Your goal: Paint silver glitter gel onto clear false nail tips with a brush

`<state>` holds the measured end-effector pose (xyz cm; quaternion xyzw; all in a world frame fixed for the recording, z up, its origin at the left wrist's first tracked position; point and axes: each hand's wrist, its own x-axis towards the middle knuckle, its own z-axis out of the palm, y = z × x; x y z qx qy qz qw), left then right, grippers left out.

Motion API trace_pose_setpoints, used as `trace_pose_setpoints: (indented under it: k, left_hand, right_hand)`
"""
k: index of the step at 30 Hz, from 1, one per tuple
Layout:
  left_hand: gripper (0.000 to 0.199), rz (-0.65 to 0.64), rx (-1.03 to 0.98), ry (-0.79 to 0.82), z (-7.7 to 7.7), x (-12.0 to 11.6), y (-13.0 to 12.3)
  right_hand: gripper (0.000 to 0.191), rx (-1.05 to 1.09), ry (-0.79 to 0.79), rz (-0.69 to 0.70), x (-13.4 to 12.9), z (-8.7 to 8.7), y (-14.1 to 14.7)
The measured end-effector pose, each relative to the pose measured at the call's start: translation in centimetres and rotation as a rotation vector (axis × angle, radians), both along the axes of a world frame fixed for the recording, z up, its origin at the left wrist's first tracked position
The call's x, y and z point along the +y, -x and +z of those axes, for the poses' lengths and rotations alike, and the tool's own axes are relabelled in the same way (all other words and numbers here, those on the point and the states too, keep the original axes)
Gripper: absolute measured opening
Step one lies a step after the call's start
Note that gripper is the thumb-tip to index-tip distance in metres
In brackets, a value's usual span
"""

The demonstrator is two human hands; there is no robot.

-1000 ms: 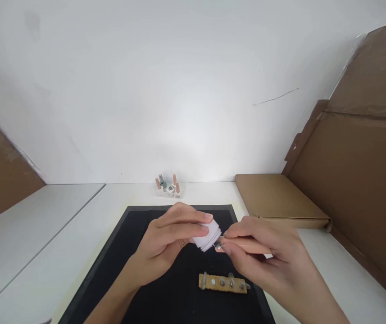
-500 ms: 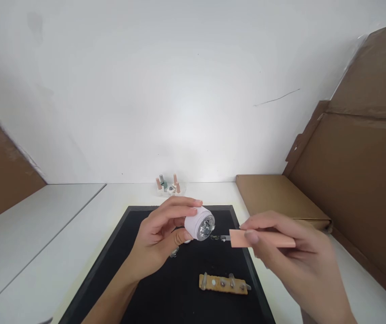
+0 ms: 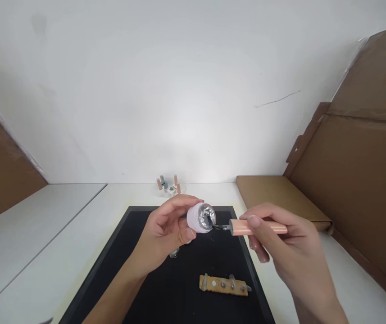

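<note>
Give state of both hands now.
Left hand: closed around white jar, open mouth facing right.
Right hand: pinching pink handle, its tip at the jar's mouth.

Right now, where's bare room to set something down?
Bare: black mat between left forearm and tan strip; white tabletop between mat and seam; tabletop between small bottles and flat cardboard box. Crowded: around left hand, white jar, brush, right hand.

A plain white wall, marked by a thin dark line, rose behind a white tabletop. Brown cardboard panels stood at both sides, and soft, pale light brightened the wall's middle.
</note>
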<state>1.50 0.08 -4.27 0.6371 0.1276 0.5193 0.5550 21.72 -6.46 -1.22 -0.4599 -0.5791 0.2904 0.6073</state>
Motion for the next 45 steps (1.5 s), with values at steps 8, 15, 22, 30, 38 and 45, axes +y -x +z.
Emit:
trace_pose_setpoints:
  k: [8, 15, 22, 30, 38, 45]
  left_hand:
    - [0.028, -0.114, -0.084, 0.357, 0.5, -1.0, -1.2]
    - [0.024, -0.219, -0.163, 0.483, 0.7, -1.5, -1.5]
    - [0.029, -0.218, -0.185, 0.496, 0.7, -1.3, -1.7]
    - [0.027, -0.160, -0.153, 0.419, 0.7, -1.2, -2.0]
    - [0.029, -0.103, -0.150, 0.405, 1.1, -1.3, -2.2]
    - [0.027, -0.095, -0.110, 0.328, 1.1, -1.4, -1.9]
  right_hand:
    - [0.002, 0.077, -0.106, -0.043, 0.2, -0.2, 0.5]
    - [0.003, 0.059, -0.092, -0.046, 0.2, 0.3, 0.9]
    - [0.003, 0.034, -0.094, -0.041, 0.3, 0.4, 1.0]
    - [0.006, -0.008, -0.109, -0.029, 0.3, 0.4, 0.8]
    - [0.013, -0.026, -0.177, 0.030, 0.4, 0.2, 0.6]
    - [0.009, -0.042, -0.153, 0.024, 0.4, 0.1, 0.3]
